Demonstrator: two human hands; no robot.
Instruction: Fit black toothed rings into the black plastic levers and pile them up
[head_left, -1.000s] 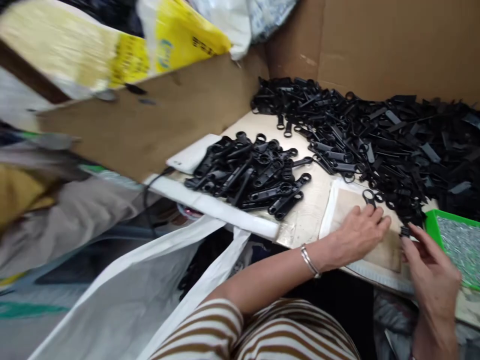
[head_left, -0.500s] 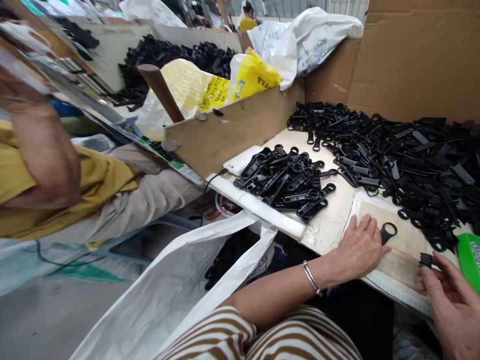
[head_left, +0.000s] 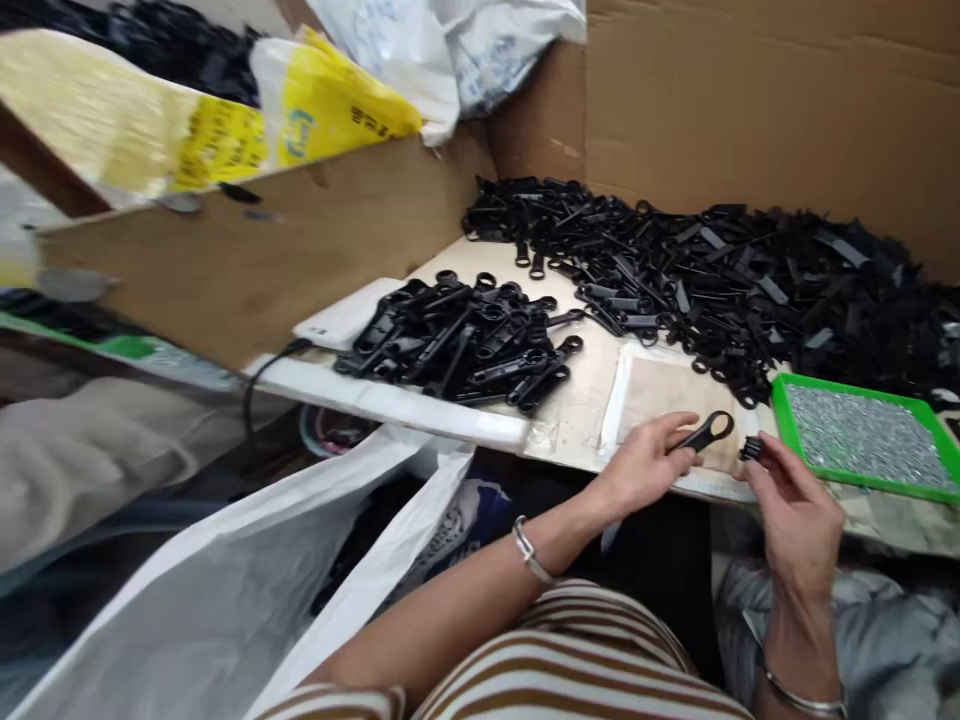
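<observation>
My left hand pinches a black plastic part with a ring at one end, the ring pointing away to the right. Between thumb and fingertips of my right hand is a small black ribbed piece, held just right of the ring and apart from it. Both hands are over the near edge of a tan work pad with a white border. Beside my right hand lies a green tray holding many tiny silvery metal pieces.
A large heap of black ringed parts lies against the cardboard wall. A smaller pile sits to the left, by a flat white device with a cable. A white sack hangs open below the table edge.
The view has swung right, bringing the whole green tray in. My left hand has picked the ringed part up off the pad. Both hands are closer together; my right still holds the ribbed piece.
</observation>
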